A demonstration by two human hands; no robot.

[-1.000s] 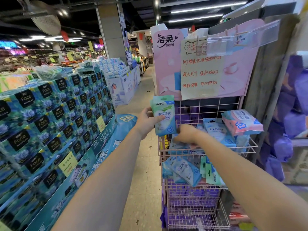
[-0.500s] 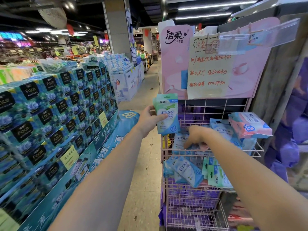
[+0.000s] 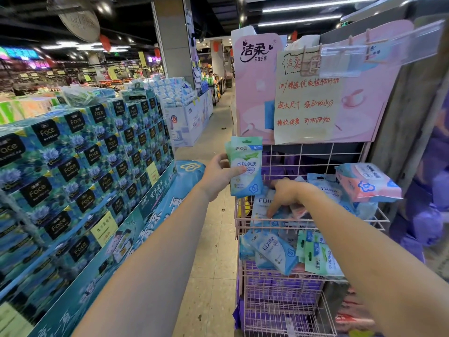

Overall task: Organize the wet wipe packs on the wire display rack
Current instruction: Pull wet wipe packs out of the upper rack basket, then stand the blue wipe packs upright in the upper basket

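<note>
Stacking at far left: teal boxed tissue cartons (image 3: 80, 166) printed "Face" rise in a stepped wall along the aisle floor (image 3: 209, 239).
Left hand: the left hand (image 3: 218, 175) holds a green-and-white wet wipe pack (image 3: 246, 166) upright, thumb across its front and fingers behind, just left of the rack's top basket; a second pack edge shows behind it.
Wire display rack: the pink wire rack (image 3: 245, 216) stands right of the aisle under a pink header sign (image 3: 257, 88) with a handwritten note (image 3: 307, 98).
Right hand: the right hand (image 3: 288, 195) reaches down into the top basket, fingers bent onto the blue wipe packs (image 3: 263, 203); whether it grips one cannot be told.
Lower tier: blue and green packs (image 3: 274, 251) lean out over the second basket's rim.
Far right: a pink wipe pack (image 3: 366, 182) sits atop the top basket's pile.
</note>
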